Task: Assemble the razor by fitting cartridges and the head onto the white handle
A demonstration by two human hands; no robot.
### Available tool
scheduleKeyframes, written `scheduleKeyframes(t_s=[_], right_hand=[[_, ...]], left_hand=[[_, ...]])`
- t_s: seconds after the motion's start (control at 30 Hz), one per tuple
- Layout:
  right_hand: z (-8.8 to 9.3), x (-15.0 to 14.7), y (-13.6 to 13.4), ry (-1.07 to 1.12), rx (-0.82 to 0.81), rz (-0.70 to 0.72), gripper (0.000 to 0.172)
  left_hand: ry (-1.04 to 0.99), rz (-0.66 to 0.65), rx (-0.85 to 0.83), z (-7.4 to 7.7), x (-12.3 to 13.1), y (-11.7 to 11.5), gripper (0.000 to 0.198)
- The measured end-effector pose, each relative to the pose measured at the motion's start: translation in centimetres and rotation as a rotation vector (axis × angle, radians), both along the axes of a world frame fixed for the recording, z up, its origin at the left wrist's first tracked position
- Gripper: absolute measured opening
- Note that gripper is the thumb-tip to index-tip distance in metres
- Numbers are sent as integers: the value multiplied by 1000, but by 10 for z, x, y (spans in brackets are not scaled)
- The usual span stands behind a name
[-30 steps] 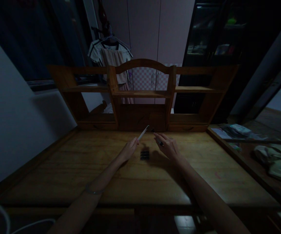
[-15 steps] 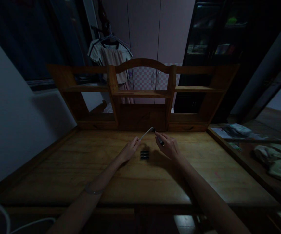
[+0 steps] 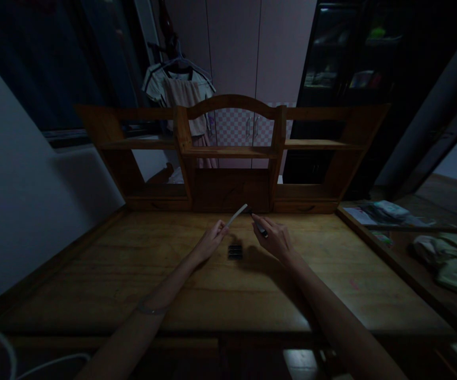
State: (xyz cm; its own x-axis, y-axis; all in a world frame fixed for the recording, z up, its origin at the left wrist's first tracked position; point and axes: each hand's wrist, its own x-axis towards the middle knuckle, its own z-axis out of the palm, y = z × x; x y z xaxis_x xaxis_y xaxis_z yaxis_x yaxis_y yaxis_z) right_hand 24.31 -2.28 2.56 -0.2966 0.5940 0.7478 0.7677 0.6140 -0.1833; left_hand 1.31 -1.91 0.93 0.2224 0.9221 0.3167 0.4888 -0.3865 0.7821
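Observation:
My left hand [image 3: 212,240] is closed on the lower end of a thin pale strip [image 3: 236,215], which slants up and to the right above the table. My right hand [image 3: 273,236], also closed, grips a small slim tool [image 3: 260,228] with a pale body and dark ends. The tool's dark tip sits close to the strip's upper end; I cannot tell whether they touch. Between and just below my hands, a small group of dark, bar-like pieces [image 3: 235,252] lies on the wooden table [image 3: 228,295]. Dim light hides their kind.
A wooden shelf unit [image 3: 232,153] stands along the table's far edge. Raised side boards border the table. To the right, a lower surface holds papers with a plastic bag [image 3: 389,211] and crumpled cloth [image 3: 456,264]. A white cable [image 3: 54,361] hangs at bottom left.
The pale strip has turned slightly, so its broader face shows. The tool's dark tip looks less exposed beside the strip. Both hands stay nearly in place.

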Motion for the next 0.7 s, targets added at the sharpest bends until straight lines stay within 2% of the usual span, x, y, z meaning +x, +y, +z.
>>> scheduleKeyframes(t_s=[0.23,0.7], right_hand=[[2,1,-1,-10,-4,7,33],[2,0,-4,-31,-5,9,34]], left_hand=[[-46,-62,-11,0,1,-2,28],[-24,-69,-21,-4,1,3,31]])
